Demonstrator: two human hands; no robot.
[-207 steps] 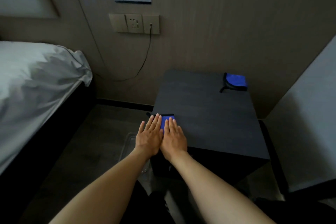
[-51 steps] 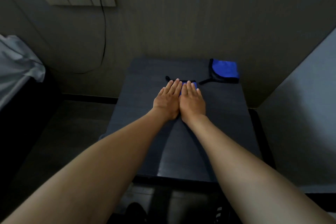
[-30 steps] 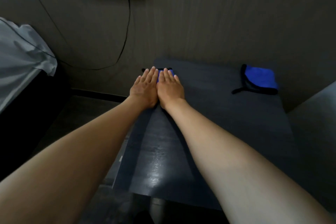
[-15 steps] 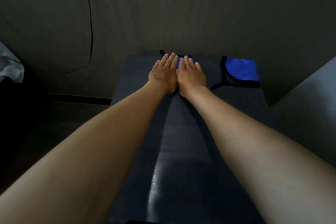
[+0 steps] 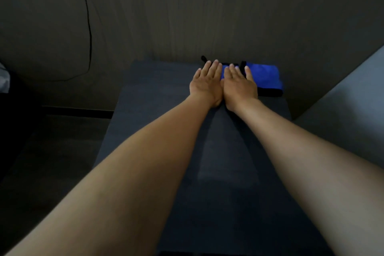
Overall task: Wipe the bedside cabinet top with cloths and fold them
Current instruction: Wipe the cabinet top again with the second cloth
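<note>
You see it all through one camera on your head. It looks forward and down along your arms, close over the cabinet top, facing the wall.

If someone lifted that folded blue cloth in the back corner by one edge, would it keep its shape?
Probably not. The folded cloth looks like soft fabric, so it would likely droop and unfold. It seems thin and light. Its loose black loop would likely dangle. On the smooth cabinet top it should slide easily.
</note>
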